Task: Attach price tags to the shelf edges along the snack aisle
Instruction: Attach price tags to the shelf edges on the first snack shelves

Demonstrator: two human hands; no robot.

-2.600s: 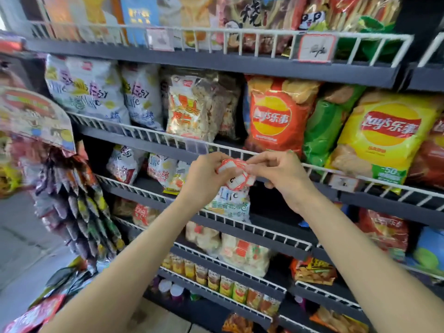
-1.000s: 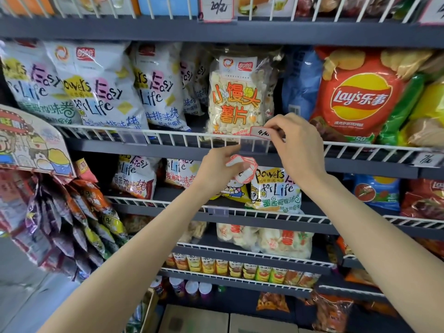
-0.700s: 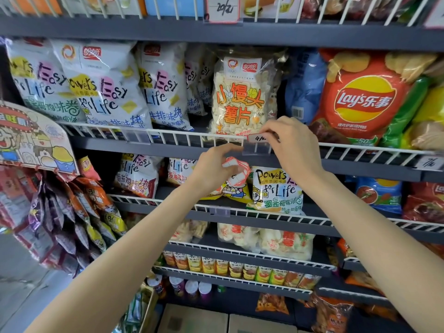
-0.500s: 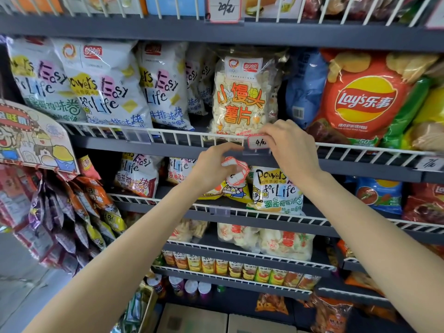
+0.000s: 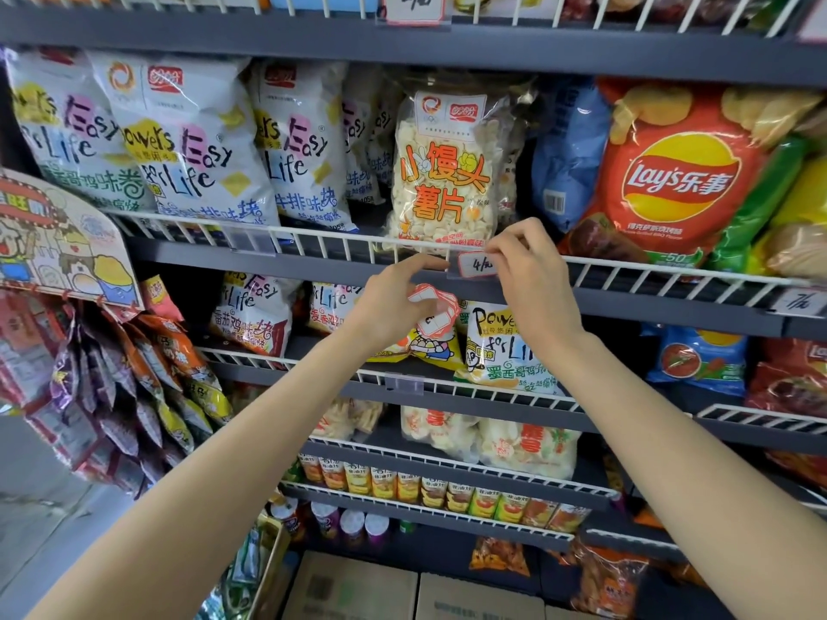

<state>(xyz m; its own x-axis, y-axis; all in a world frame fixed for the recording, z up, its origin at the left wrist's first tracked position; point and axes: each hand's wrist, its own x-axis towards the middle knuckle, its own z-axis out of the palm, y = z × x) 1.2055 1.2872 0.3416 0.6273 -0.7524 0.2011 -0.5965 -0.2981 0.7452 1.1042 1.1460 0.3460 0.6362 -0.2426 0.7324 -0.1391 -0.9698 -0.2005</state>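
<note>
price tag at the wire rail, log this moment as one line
right hand pinches white red-bordered price tag at white wire shelf rail | left hand holds spare red-and-white tags | step: seating tag

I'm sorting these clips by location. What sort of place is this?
Most likely a small grocery or convenience store's snack aisle: wire-fronted shelves stacked with chip bags, and handwritten price tags clipped along the shelf edges.
</note>
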